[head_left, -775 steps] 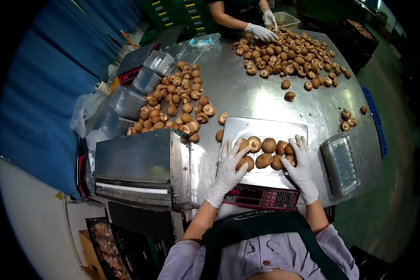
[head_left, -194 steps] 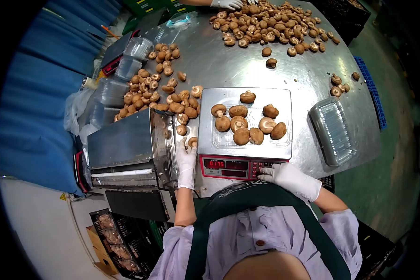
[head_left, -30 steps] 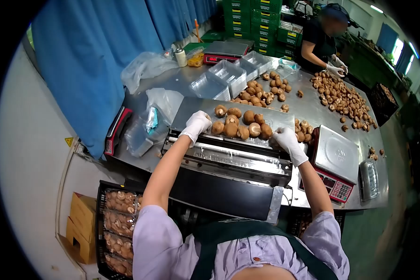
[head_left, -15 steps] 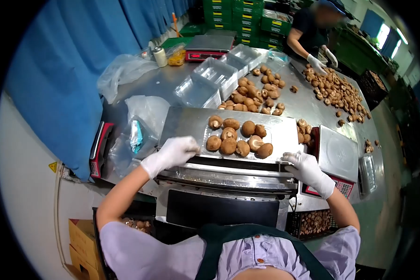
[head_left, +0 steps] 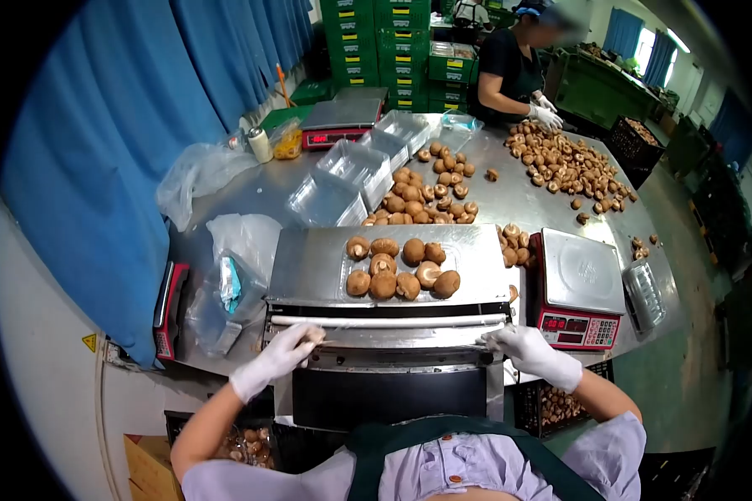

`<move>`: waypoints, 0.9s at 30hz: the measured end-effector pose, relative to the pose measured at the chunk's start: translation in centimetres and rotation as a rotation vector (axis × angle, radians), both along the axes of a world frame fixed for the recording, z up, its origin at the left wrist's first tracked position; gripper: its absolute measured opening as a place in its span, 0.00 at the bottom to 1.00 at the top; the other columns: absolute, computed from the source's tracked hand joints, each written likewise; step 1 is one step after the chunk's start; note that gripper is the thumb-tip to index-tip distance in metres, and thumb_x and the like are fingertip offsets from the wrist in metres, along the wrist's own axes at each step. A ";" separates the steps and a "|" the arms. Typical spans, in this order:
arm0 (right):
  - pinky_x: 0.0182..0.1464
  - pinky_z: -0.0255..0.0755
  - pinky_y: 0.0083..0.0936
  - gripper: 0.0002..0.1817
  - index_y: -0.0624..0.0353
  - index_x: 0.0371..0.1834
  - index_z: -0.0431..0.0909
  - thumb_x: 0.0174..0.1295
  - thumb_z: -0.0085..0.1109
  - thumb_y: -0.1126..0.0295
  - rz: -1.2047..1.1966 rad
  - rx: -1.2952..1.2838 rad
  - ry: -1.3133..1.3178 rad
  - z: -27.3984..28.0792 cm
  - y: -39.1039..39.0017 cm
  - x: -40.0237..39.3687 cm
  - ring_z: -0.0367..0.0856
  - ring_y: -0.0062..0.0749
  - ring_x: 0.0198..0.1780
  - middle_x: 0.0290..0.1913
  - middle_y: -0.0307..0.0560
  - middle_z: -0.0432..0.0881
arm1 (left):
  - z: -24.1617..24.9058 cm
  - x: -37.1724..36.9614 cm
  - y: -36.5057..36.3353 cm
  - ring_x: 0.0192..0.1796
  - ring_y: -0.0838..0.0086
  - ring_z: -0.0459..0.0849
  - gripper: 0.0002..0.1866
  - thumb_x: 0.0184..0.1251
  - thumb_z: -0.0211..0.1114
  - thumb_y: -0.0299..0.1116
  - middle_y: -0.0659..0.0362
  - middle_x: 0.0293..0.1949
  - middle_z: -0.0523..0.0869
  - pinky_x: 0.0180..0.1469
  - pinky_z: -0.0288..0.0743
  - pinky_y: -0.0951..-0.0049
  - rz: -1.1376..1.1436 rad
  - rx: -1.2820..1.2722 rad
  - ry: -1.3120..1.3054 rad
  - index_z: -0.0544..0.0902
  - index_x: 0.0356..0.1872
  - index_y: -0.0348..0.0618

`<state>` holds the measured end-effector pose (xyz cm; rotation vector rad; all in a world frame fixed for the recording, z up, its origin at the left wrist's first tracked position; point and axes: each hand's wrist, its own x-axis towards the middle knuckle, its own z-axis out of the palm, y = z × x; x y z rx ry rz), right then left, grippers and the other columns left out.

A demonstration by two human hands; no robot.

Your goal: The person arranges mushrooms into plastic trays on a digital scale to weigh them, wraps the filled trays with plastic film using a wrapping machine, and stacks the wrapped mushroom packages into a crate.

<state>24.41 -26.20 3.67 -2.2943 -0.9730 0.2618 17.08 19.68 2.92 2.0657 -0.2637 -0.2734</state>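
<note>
Both my hands wear white gloves and are closed at the front of a metal wrapping machine (head_left: 468, 361). My left hand (head_left: 277, 359) pinches the left end of what looks like clear plastic film (head_left: 401, 338), and my right hand (head_left: 533, 355) pinches the right end. The film is hard to see against the shiny metal. Behind it runs a white roller (head_left: 388, 321). Beyond that, on the machine's metal plate (head_left: 309, 267), several brown mushrooms (head_left: 383, 285) sit in a shallow clear tray (head_left: 343, 291), some showing stems.
Right of the machine stands a red scale (head_left: 581, 284), beside a clear tray (head_left: 644, 294). Stacked clear trays (head_left: 355, 171) and loose mushrooms (head_left: 414, 196) lie behind. A co-worker (head_left: 510, 79) handles a mushroom pile (head_left: 564, 163). Plastic bags (head_left: 246, 238) lie at left.
My hands have come back toward me from the plate's front edge to the front of the machine, exposing the roller. The mushroom tray stays on the plate. My view has shifted.
</note>
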 end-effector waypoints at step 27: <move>0.27 0.70 0.18 0.27 0.60 0.42 0.81 0.70 0.42 0.47 -0.380 0.350 0.459 0.4 6.9 13.9 0.75 0.19 0.23 0.26 0.39 0.83 | -1.3 17.5 -1.7 0.58 0.64 0.78 0.17 0.73 0.48 0.38 0.46 0.57 0.78 0.62 0.67 0.72 0.082 0.129 -0.198 0.79 0.54 0.43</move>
